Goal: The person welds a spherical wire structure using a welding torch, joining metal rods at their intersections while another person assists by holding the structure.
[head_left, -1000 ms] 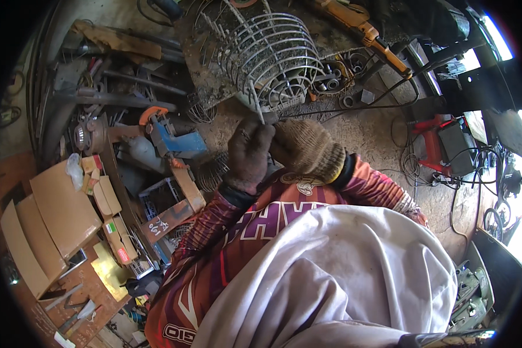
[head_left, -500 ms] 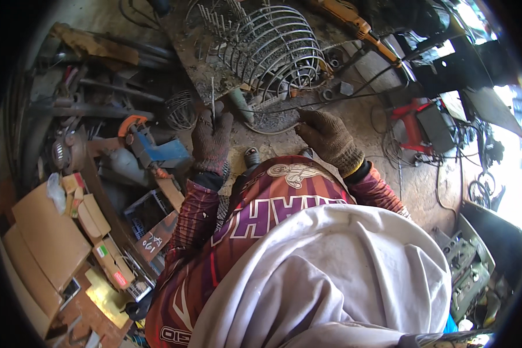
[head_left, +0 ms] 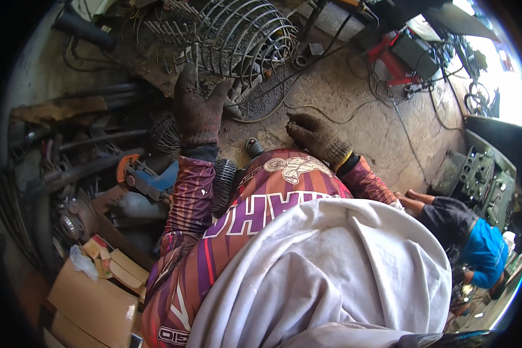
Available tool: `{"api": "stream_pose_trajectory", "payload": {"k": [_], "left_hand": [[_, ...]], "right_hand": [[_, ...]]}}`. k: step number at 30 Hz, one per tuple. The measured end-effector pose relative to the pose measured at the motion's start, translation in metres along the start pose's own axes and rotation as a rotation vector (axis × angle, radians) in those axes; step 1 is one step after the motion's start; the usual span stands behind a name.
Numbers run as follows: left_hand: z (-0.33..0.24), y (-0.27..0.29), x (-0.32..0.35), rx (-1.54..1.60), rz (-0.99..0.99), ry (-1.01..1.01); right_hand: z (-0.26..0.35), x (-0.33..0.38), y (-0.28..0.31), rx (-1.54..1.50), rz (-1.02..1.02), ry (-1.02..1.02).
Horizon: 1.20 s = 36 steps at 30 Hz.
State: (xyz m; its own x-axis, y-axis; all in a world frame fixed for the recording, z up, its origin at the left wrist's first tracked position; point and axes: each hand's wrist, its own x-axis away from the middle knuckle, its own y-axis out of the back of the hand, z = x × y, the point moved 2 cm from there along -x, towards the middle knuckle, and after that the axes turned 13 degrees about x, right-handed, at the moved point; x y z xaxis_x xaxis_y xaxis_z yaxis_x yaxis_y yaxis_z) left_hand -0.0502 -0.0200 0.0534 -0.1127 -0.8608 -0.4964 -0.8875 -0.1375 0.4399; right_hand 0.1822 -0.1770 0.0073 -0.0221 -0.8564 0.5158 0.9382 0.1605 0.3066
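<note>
My left hand, in a brown knitted glove, reaches over the near edge of a dirty metal worktop. Its thumb and forefinger are spread apart. A thin metal rod stands out beside the forefinger, its lower end between finger and thumb; no firm grip on it shows. Just beyond lies a grille of curved metal bars, with a row of short rods to its left. My right hand, gloved alike, hangs in front of my waist with curled fingers. Whatever lies inside them, if anything, is hidden.
Cables trail over the concrete floor on the right, near a red-framed machine. A person in blue is low at the right. Cardboard boxes, a blue and orange metal tool and long metal bars crowd the left.
My left hand has moved forward with the rod to the worktop, and its fingers have spread. My right hand stays curled near my waist. The view has turned, bringing the person in blue into sight.
</note>
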Motion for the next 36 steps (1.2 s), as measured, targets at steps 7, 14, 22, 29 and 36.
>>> {"api": "stream_pose_trajectory", "payload": {"k": [7, 14, 22, 29, 36], "left_hand": [[0.024, -0.007, -0.033, 0.036, 0.191, 0.226], [0.009, -0.015, -0.038, -0.077, 0.261, 0.298], [0.008, -0.021, -0.043, -0.222, 0.250, 0.274], [0.001, -0.029, -0.041, -0.395, 0.217, 0.276], [-0.004, -0.040, -0.025, -0.422, 0.158, 0.324]], "right_hand": [[-0.022, -0.013, -0.001, -0.152, 0.100, -0.121], [-0.046, -0.031, 0.000, -0.225, 0.222, -0.023], [-0.053, -0.047, -0.003, -0.297, 0.416, 0.007], [-0.053, -0.058, -0.002, -0.318, 0.372, 0.037], [-0.081, -0.021, 0.039, -0.248, 0.299, -0.156]]}}
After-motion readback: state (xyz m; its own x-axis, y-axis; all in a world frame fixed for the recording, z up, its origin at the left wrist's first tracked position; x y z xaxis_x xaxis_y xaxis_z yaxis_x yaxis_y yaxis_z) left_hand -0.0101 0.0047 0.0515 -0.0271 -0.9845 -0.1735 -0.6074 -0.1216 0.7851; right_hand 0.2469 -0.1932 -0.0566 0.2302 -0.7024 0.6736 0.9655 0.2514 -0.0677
